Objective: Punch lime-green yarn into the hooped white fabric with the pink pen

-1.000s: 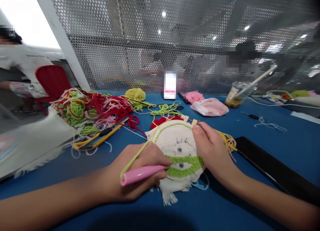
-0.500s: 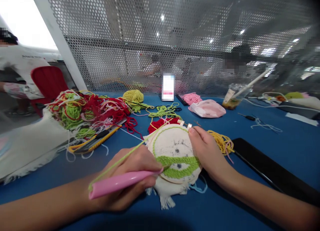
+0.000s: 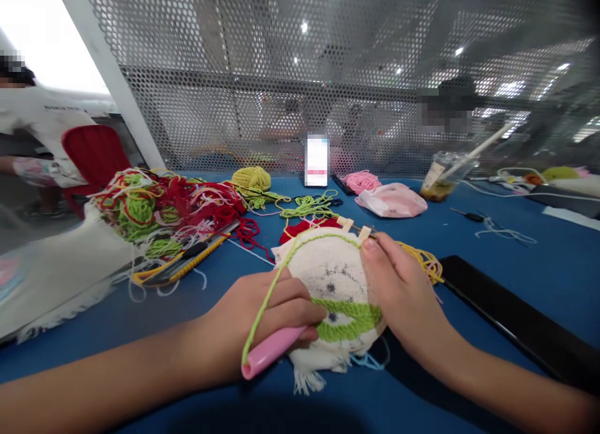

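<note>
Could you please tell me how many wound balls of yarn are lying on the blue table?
1: the yellow ball of yarn lies at the back by the mesh screen. The other yarn lies in loose tangles, which may hide more.

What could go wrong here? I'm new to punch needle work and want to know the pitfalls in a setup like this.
The right hand steadies the hoop close beside where the pink punch needle, held in the left hand, meets the cloth, so a slip might prick a finger. The green yarn trails over the left hand and could snag. The loose yarn pile nearby might tangle with it.
</note>
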Demonstrator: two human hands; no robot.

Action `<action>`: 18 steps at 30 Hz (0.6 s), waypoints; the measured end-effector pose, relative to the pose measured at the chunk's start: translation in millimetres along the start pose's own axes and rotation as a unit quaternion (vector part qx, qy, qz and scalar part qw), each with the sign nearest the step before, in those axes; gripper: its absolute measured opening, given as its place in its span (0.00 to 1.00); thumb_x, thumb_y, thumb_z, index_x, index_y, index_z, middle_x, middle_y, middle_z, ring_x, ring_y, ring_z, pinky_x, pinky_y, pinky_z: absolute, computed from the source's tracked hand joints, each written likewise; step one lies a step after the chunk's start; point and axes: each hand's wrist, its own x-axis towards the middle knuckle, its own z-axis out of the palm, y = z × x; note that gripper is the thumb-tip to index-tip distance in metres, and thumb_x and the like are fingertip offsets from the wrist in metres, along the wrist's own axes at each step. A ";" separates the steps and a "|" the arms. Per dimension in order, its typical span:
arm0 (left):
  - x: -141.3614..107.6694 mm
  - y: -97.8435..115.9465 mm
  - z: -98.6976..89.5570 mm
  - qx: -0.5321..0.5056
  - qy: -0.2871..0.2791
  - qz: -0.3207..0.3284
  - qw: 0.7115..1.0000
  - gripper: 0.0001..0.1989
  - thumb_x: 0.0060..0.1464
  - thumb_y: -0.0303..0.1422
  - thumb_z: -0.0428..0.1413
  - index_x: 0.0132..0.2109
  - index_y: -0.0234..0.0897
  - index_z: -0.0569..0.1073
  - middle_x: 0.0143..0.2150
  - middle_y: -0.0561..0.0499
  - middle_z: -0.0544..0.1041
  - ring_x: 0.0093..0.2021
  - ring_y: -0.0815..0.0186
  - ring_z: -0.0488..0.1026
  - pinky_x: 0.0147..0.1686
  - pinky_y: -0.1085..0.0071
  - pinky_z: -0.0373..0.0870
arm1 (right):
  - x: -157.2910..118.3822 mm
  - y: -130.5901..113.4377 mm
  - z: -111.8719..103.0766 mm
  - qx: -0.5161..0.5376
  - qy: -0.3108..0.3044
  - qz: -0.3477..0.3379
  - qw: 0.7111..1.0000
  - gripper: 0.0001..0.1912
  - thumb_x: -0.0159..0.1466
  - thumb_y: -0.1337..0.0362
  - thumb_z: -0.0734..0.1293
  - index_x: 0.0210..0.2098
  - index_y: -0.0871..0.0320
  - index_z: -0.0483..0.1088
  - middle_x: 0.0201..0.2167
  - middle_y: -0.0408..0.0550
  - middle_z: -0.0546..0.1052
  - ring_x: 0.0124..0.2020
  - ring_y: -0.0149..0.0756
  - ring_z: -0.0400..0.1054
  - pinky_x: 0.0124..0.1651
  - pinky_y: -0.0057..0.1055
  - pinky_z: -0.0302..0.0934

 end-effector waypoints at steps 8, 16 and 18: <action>-15.9 2.5 -0.5 -0.029 0.098 -0.035 0.994 0.10 0.54 0.29 0.49 0.44 0.36 0.66 0.33 0.47 0.72 0.33 0.63 0.69 0.32 0.68 0.65 | 9.4 14.3 3.3 -0.033 -0.004 0.007 0.999 0.14 0.63 0.59 0.52 0.23 0.56 0.54 0.22 0.40 0.60 0.25 0.31 0.54 0.27 0.27 0.50; -17.8 3.8 -4.7 -0.065 0.121 -0.005 0.990 0.11 0.52 0.28 0.50 0.44 0.35 0.65 0.38 0.43 0.71 0.38 0.61 0.68 0.37 0.65 0.67 | 12.2 20.3 2.4 0.003 -0.011 0.039 0.999 0.13 0.62 0.57 0.53 0.24 0.55 0.57 0.23 0.41 0.63 0.27 0.33 0.57 0.29 0.28 0.53; -16.9 4.0 -6.0 -0.064 0.111 -0.006 0.992 0.12 0.52 0.27 0.50 0.45 0.36 0.65 0.41 0.42 0.71 0.42 0.60 0.68 0.40 0.64 0.66 | 12.6 22.0 2.1 0.009 -0.013 0.050 0.999 0.13 0.62 0.57 0.53 0.25 0.55 0.59 0.24 0.42 0.65 0.28 0.34 0.59 0.29 0.29 0.54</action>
